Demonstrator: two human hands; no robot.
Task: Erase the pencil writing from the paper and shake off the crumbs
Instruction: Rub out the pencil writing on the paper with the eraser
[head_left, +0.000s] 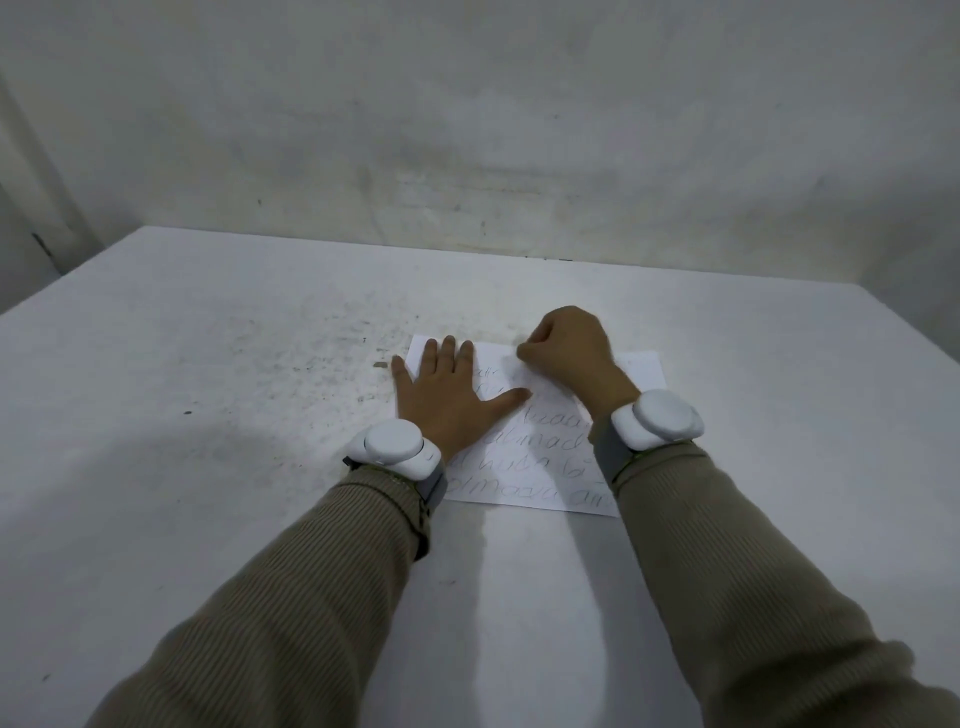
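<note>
A bare indoor room is showing here, more a plain work corner than a furnished home or office; its exact kind is not showing. A white table (208, 338), speckled with dark smudges, is standing pushed against a rough, stained grey-white wall (467, 104). Dim, cool light is falling across both and leaving soft shadows.

A pale speckled table (208, 364) against a scuffed, stained grey-white wall (467, 104), perhaps plaster, in dim light.
</note>
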